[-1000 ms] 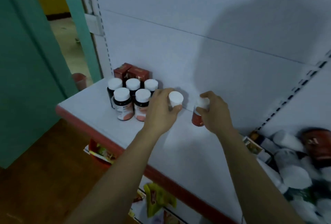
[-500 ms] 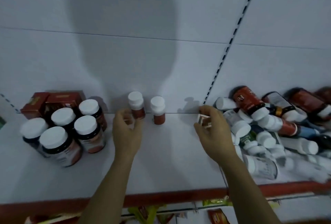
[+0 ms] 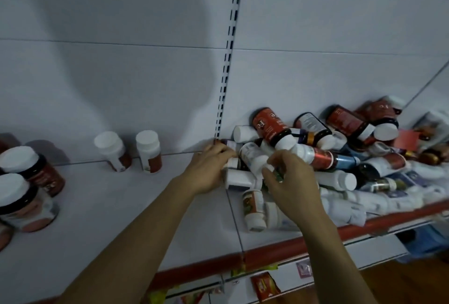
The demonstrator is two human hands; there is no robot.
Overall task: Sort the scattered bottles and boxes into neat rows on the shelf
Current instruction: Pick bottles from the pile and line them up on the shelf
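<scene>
A heap of scattered bottles (image 3: 340, 155) lies on the right part of the white shelf (image 3: 121, 218). My left hand (image 3: 209, 170) curls its fingers round a small white bottle (image 3: 237, 178) at the heap's left edge. My right hand (image 3: 291, 180) pinches a small green-labelled bottle (image 3: 277, 173) just to the right of it. Two small white-capped bottles (image 3: 114, 153) (image 3: 149, 152) stand upright side by side against the back wall. At the far left stand larger dark bottles with white caps (image 3: 24, 182).
The shelf has a red front edge (image 3: 267, 252). A slotted upright (image 3: 228, 61) runs up the back wall above the heap's left end. One bottle (image 3: 254, 209) lies near the front edge. Packets (image 3: 264, 284) hang below the shelf.
The view has swung right. My left hand left the two small upright bottles and moved to the heap; my right hand went deeper into the heap. Both now hold bottles there.
</scene>
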